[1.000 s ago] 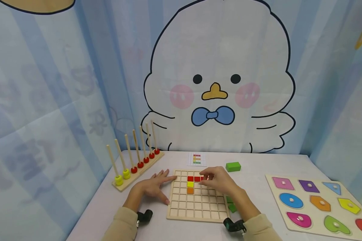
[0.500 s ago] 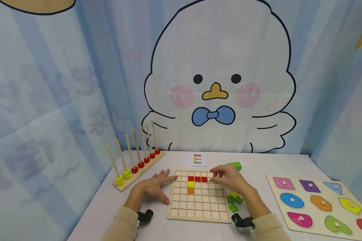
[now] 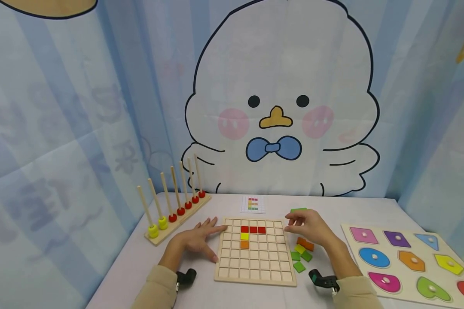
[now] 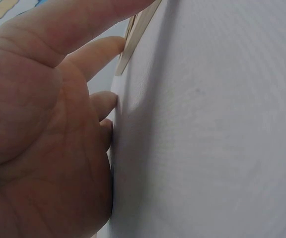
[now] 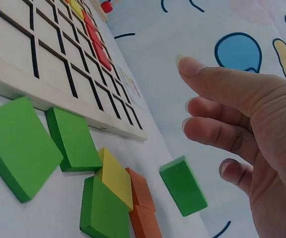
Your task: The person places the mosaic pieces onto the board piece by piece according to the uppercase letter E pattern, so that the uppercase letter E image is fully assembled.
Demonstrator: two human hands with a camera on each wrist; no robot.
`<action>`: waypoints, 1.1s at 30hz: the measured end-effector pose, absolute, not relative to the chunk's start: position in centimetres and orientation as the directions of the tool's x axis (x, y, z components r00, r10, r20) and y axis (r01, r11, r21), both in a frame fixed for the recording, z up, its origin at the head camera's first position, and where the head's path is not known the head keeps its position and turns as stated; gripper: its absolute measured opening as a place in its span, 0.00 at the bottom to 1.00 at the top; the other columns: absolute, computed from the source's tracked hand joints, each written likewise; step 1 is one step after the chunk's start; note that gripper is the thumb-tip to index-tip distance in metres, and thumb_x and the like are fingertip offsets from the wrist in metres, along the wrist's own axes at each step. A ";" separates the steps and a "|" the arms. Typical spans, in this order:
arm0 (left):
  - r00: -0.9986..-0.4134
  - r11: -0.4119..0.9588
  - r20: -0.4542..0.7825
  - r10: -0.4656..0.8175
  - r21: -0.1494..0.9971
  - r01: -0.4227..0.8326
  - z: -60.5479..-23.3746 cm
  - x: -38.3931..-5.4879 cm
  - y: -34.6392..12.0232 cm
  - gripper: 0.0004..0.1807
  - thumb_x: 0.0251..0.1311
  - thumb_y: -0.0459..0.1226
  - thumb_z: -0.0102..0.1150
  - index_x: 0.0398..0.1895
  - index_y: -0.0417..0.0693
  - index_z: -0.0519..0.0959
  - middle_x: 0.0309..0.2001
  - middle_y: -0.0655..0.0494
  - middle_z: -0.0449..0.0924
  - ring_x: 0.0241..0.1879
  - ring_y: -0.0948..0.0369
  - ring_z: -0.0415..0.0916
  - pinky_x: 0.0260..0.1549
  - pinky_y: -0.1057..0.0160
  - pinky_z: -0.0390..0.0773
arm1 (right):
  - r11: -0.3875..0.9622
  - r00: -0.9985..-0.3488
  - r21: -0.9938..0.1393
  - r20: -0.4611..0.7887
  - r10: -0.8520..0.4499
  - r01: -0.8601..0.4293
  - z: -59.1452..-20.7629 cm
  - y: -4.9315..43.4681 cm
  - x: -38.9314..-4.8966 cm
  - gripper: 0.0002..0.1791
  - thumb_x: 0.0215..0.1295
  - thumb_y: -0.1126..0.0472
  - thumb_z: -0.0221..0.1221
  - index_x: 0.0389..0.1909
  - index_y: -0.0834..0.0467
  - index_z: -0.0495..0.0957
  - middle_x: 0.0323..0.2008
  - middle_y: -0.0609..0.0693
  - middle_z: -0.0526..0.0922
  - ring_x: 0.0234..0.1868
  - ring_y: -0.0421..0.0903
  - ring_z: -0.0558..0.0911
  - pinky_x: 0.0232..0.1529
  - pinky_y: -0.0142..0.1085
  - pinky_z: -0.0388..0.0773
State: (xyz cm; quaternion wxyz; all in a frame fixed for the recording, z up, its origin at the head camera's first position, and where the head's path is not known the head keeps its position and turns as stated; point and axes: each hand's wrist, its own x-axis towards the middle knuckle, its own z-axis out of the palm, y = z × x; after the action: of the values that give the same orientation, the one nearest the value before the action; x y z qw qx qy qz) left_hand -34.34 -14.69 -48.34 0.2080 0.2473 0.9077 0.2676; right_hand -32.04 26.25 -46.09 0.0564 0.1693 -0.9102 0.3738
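Observation:
A wooden grid board (image 3: 263,262) lies on the table. Three red tiles (image 3: 251,229) form a row in it, with a yellow tile (image 3: 245,236) and an orange tile (image 3: 245,244) below the leftmost. My left hand (image 3: 195,240) steadies the board's left side, index finger and thumb at its edge. Just off the board's right edge hovers my right hand (image 3: 311,225); its fingers are loosely bent and hold nothing. Under it lie loose green tiles (image 5: 21,148), a yellow tile (image 5: 115,178) and orange tiles (image 5: 143,198). A green block (image 5: 182,187) is partly hidden behind the right hand in the head view.
Behind the board lies a small pattern card (image 3: 253,204). A peg stand (image 3: 178,221) with red and yellow beads rises at the left. On the right is a shape puzzle board (image 3: 402,257) with knobbed pieces. A printed curtain (image 3: 278,64) encloses the table.
My right hand has drawn back to the right from the red row and past the board's edge. The third red tile and the loose orange and yellow tiles are uncovered. My left hand stays put.

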 end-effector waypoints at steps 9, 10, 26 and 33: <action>-0.795 0.738 -0.248 0.554 0.588 0.331 -48.4 -34.3 -14.7 0.57 0.44 0.51 0.83 0.80 0.71 0.63 0.86 0.48 0.36 0.85 0.46 0.26 0.81 0.40 0.28 | 0.695 -0.953 -0.654 0.167 -0.252 -0.298 -46.5 27.8 -32.2 0.21 0.60 0.57 0.74 0.53 0.61 0.86 0.40 0.50 0.86 0.40 0.45 0.78 0.36 0.29 0.79; -0.795 0.737 -0.247 0.554 0.589 0.331 -48.4 -34.3 -14.7 0.57 0.44 0.51 0.83 0.80 0.71 0.63 0.86 0.48 0.36 0.85 0.46 0.26 0.81 0.40 0.29 | 0.702 -0.953 -0.646 0.166 -0.254 -0.299 -46.5 28.0 -32.2 0.21 0.61 0.57 0.74 0.53 0.61 0.86 0.41 0.50 0.87 0.41 0.45 0.78 0.37 0.29 0.79; -0.792 0.735 -0.241 0.561 0.585 0.342 -48.5 -34.4 -14.7 0.58 0.44 0.51 0.83 0.81 0.71 0.62 0.86 0.48 0.36 0.85 0.46 0.26 0.81 0.39 0.29 | 0.762 -0.966 -0.611 0.017 -0.258 -0.215 -46.6 29.9 -31.7 0.14 0.57 0.61 0.76 0.45 0.55 0.89 0.37 0.46 0.85 0.41 0.46 0.77 0.39 0.36 0.76; -0.792 0.734 -0.241 0.561 0.588 0.341 -48.4 -34.4 -14.7 0.57 0.44 0.51 0.83 0.80 0.71 0.62 0.86 0.47 0.36 0.85 0.45 0.26 0.81 0.39 0.28 | 0.762 -0.963 -0.610 0.001 -0.270 -0.215 -46.8 29.9 -31.5 0.12 0.55 0.62 0.77 0.41 0.55 0.90 0.36 0.45 0.86 0.39 0.45 0.77 0.36 0.33 0.76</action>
State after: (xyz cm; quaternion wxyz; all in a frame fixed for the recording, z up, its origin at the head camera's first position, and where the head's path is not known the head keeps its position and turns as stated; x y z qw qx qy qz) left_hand -34.38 -14.73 -48.40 0.2060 0.2482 0.9080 0.2674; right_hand -31.54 29.90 -46.76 -0.0434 0.1294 -0.9377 0.3194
